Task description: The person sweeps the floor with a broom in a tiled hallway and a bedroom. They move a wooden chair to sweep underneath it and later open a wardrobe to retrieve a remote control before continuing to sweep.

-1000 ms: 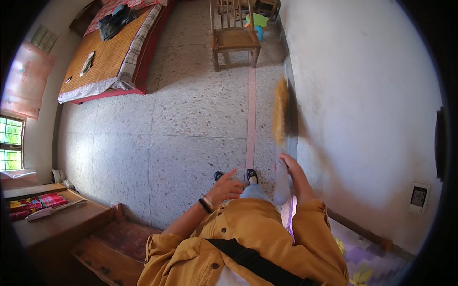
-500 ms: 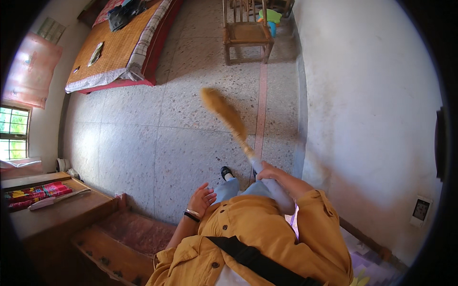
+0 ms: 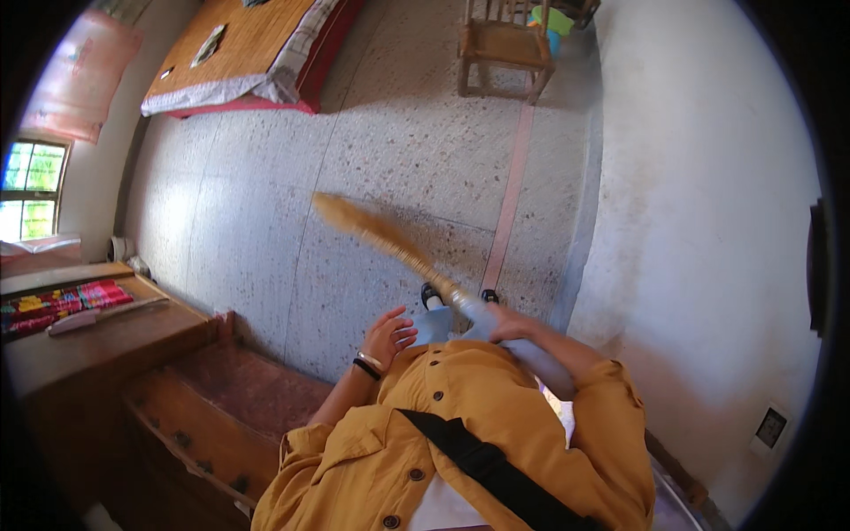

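A straw broom (image 3: 390,243) reaches out ahead of me over the speckled floor, its brush end pointing to the far left and blurred by motion. My right hand (image 3: 506,323) is wrapped round its pale handle (image 3: 469,305), close to my right hip. The handle's rear part runs back under my right forearm. My left hand (image 3: 388,338) hangs in front of my belly with fingers apart and nothing in it. It wears a bracelet and a dark band at the wrist. Whether the bristles touch the floor I cannot tell.
A mat-covered bed (image 3: 239,44) stands at the far left. A wooden chair (image 3: 505,44) is at the far right, with a green and blue plastic thing (image 3: 553,22) behind it. A wooden desk (image 3: 168,332) is on my left. The white wall (image 3: 691,221) rises on my right.
The broom's brush end has swung left and nearer to me. My view has shifted, so the bed and chair sit higher. My left hand remains empty.
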### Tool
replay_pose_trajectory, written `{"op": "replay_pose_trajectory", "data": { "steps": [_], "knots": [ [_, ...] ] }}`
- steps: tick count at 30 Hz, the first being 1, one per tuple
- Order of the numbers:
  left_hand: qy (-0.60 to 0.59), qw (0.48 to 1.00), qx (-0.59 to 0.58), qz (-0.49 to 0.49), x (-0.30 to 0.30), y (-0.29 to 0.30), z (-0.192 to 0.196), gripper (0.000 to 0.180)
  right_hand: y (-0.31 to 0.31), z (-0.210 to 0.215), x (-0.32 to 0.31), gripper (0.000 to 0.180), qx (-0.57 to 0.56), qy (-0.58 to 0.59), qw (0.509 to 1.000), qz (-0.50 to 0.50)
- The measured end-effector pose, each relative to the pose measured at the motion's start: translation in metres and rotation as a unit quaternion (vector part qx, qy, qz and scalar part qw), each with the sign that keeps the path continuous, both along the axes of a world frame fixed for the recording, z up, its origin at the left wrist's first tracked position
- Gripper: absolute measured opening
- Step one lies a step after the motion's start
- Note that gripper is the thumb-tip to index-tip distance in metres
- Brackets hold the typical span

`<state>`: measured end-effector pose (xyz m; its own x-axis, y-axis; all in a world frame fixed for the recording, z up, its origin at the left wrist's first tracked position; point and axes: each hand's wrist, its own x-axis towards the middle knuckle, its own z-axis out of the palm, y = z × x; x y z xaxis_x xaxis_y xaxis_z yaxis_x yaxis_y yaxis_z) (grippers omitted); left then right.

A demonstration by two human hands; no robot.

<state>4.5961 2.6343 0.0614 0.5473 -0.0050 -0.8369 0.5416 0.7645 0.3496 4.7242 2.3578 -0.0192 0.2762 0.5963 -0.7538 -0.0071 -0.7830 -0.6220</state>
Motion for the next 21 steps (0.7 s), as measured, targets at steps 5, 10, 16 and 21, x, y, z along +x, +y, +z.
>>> {"op": "replay_pose_trajectory", "data": {
  "steps": [5, 10, 16, 21],
  "knots": [
    [-0.001, 1.000, -0.018, 0.002, 0.004, 0.000, -0.009, 0.033, -0.103, -0.004, 0.005, 0.095, -0.022, -0.111, 0.975, -0.191],
    [-0.002, 1.000, -0.023, 0.005, 0.021, -0.004, -0.012, 0.032, -0.111, 0.055, 0.031, 0.080, -0.020, 0.031, 0.879, -0.476],
    [0.009, 1.000, 0.010, -0.013, 0.060, -0.013, -0.009, 0.033, -0.146, -0.009, 0.093, 0.054, -0.035, 0.052, 0.815, -0.576],
    [-0.008, 0.999, 0.031, -0.013, 0.107, -0.028, -0.015, 0.034, -0.165, -0.009, 0.151, 0.047, 0.007, 0.170, 0.832, -0.528]
  ]
}}
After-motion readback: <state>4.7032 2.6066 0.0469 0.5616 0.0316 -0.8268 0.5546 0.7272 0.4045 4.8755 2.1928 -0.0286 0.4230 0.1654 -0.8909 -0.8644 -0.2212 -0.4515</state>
